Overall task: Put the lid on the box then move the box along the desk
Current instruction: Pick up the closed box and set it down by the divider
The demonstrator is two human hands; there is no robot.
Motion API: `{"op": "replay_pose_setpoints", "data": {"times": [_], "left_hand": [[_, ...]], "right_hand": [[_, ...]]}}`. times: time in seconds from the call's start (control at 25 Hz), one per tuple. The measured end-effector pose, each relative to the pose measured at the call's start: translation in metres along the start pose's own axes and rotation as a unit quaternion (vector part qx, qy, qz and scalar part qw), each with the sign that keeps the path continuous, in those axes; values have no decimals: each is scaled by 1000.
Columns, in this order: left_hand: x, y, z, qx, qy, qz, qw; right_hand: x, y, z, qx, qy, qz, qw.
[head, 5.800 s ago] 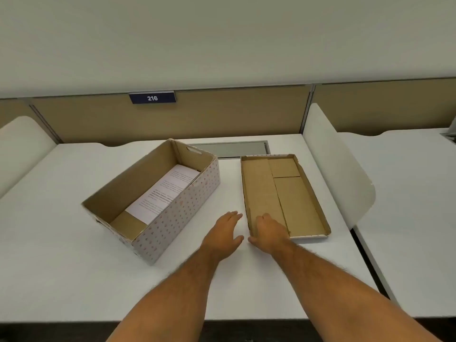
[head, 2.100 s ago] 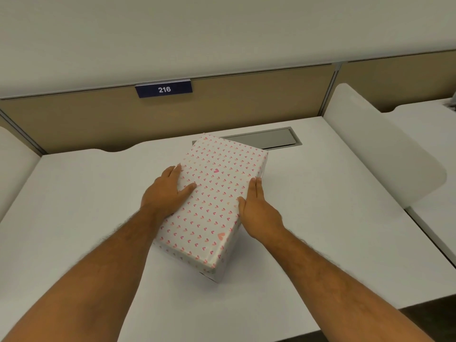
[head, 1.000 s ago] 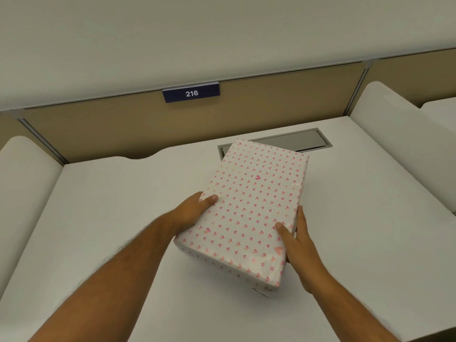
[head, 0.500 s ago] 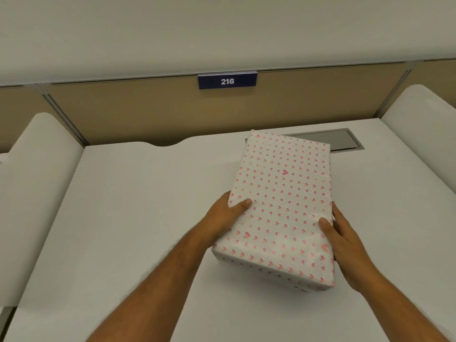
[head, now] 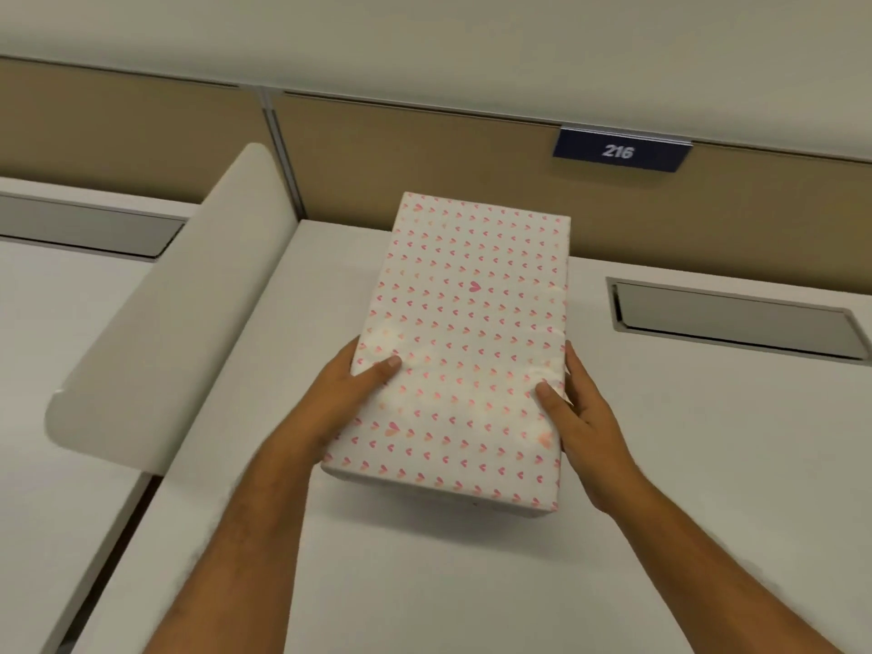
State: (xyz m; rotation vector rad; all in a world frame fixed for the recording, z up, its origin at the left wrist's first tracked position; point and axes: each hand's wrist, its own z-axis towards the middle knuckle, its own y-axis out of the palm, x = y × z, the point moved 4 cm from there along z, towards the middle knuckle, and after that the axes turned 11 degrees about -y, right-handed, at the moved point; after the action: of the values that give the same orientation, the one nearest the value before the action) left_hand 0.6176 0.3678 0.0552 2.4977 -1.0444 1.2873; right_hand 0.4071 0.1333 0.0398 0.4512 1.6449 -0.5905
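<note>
The box (head: 467, 342) is closed, its white lid printed with small pink hearts covering the whole top. It sits lengthwise over the left part of the white desk (head: 684, 464), its far end near the back panel. My left hand (head: 339, 403) grips its left side with the thumb on the lid. My right hand (head: 575, 413) grips the right side, thumb on top too. The box's lower walls and contents are hidden under the lid.
A rounded white divider (head: 174, 313) stands just left of the box, with a neighbouring desk beyond it. A grey cable hatch (head: 731, 318) is set into the desk at the right. A tan back panel carries a blue 216 sign (head: 620, 151).
The lid went onto the open box. Both hands then took the box by its sides, and it has moved left along the desk, away from the hatch, toward the left divider.
</note>
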Motion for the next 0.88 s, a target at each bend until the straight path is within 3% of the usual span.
{"op": "replay_pose_setpoints", "data": {"times": [0.2, 0.64, 0.72, 0.76, 0.88], "left_hand": [[9, -91, 28, 53, -30, -19, 998], [32, -178, 79, 19, -54, 21, 998], [38, -179, 77, 101, -23, 113, 988], [40, -179, 72, 174, 2, 184, 967], [33, -167, 39, 384, 137, 301, 862]], "right_hand": [[-17, 90, 59, -58, -21, 12, 998], [-29, 181, 115, -76, -16, 28, 997], [-34, 181, 113, -87, -19, 15, 996], [-38, 180, 108, -99, -31, 3, 995], [-43, 175, 83, -143, -117, -121, 975]]}}
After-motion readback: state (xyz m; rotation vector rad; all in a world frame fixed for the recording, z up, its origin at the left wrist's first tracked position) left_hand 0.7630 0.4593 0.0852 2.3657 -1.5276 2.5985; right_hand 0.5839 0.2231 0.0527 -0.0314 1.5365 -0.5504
